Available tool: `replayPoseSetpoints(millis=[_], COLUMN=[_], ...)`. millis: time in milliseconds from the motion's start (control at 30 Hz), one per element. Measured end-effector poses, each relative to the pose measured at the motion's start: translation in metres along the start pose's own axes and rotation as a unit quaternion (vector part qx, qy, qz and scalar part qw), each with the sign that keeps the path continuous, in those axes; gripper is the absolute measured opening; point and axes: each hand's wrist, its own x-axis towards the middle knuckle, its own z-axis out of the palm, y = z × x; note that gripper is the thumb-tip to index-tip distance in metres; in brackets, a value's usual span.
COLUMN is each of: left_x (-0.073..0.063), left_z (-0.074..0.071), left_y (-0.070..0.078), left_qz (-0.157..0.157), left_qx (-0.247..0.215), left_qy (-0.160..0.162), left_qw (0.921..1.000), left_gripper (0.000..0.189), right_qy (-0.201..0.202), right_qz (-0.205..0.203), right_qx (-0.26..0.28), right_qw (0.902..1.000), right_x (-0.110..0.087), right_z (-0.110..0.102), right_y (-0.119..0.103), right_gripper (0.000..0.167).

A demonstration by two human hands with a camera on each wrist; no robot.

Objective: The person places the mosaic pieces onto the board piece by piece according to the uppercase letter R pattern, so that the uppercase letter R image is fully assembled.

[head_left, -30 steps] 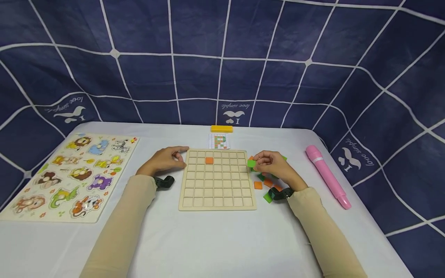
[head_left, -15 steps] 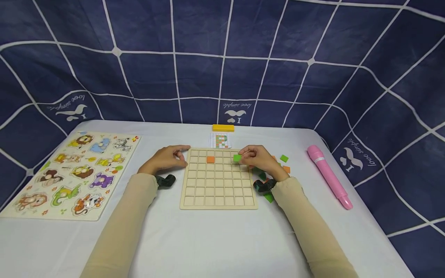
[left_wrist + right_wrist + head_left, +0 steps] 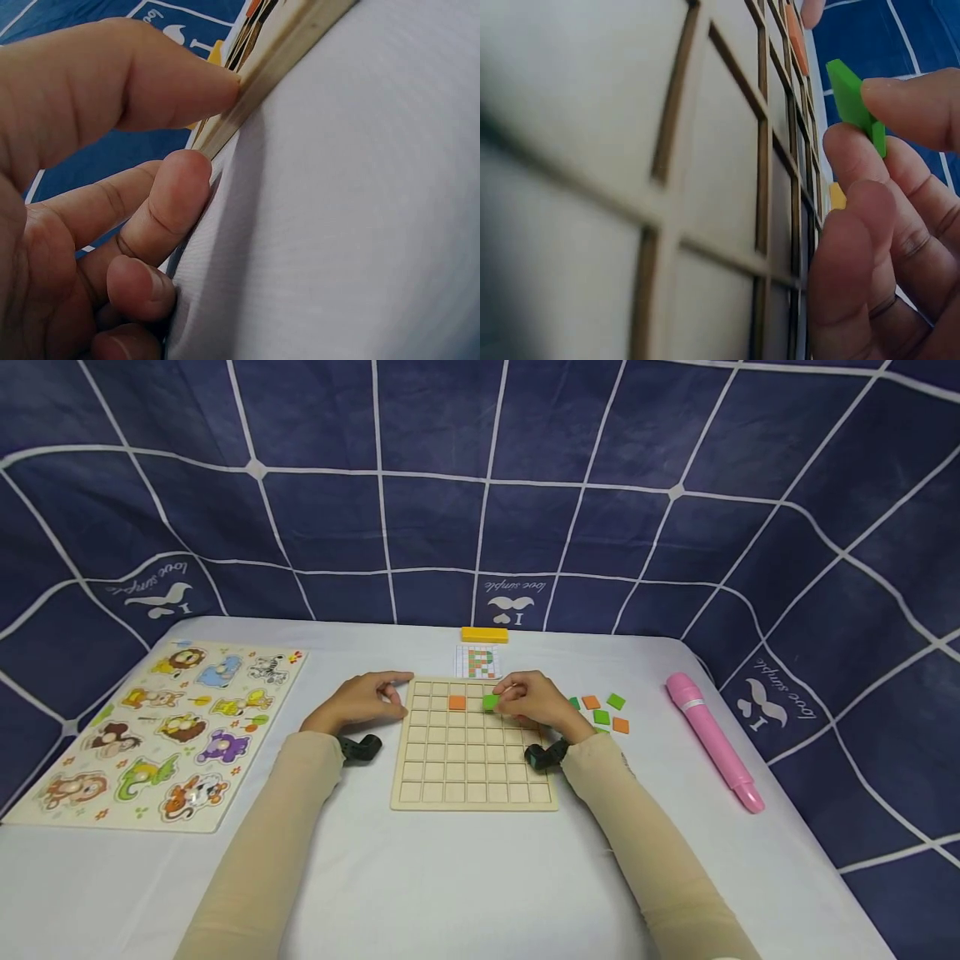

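A wooden grid board (image 3: 474, 807) lies in front of me with one orange square tile (image 3: 457, 702) in a cell of an upper row. My left hand (image 3: 356, 703) rests at the board's left side, index finger by the top corner and thumb against the edge; the left wrist view shows the thumb (image 3: 187, 86) on the wooden rim. Between thumb and fingertips my right hand (image 3: 536, 700) pinches a bright green square tile (image 3: 851, 97), tilted and held over the upper rows, right of the orange tile. Part of the board's right side is hidden under this hand.
Several loose green and orange tiles (image 3: 617, 702) lie right of the board, some hidden by the right arm. Behind it are a printed pattern card (image 3: 477, 662) and a yellow block (image 3: 484, 635). An animal puzzle board (image 3: 112, 825) lies left, a pink microphone-shaped toy (image 3: 712, 739) right.
My right hand has carried the green tile leftward from the loose tiles to over the board's upper rows. The left hand has stayed at the board's edge.
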Motion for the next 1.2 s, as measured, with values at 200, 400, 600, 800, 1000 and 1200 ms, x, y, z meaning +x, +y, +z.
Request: replayPoseSetpoints(millis=[200,400,600,800,1000,1200], left_x=[-0.001,-0.001,0.0,-0.001,-0.001,-0.001], left_z=[-0.001,0.0,0.001,0.001,0.0,0.0], left_y=[0.001,0.001,0.0,0.002,0.001,0.0], left_qz=[0.002,0.001,0.001,-0.002,-0.003,-0.001], left_qx=[0.0,0.001,0.005,0.005,0.001,-0.001], left_qy=[-0.002,0.0,0.001,0.002,0.002,0.001], left_qw=[1.0,1.0,1.0,1.0,1.0,1.0], left_gripper=[0.081,0.081,0.079,0.079,0.079,0.08], right_qy=[-0.003,-0.003,-0.009,-0.01,-0.013,-0.016], right_qz=[-0.01,-0.012,-0.007,0.0,0.003,0.002], right_qx=[-0.059,-0.085,-0.094,-0.111,-0.116,-0.11], right_qw=[0.9982,0.9963,0.9955,0.9937,0.9932,0.9938], right_x=[0.007,0.013,0.02,0.024,0.024,0.024], right_z=[0.006,0.011,0.014,0.017,0.017,0.017], right_y=[-0.007,-0.011,-0.013,-0.014,-0.015,-0.014], right_gripper=[0.024,0.023,0.023,0.024,0.023,0.023])
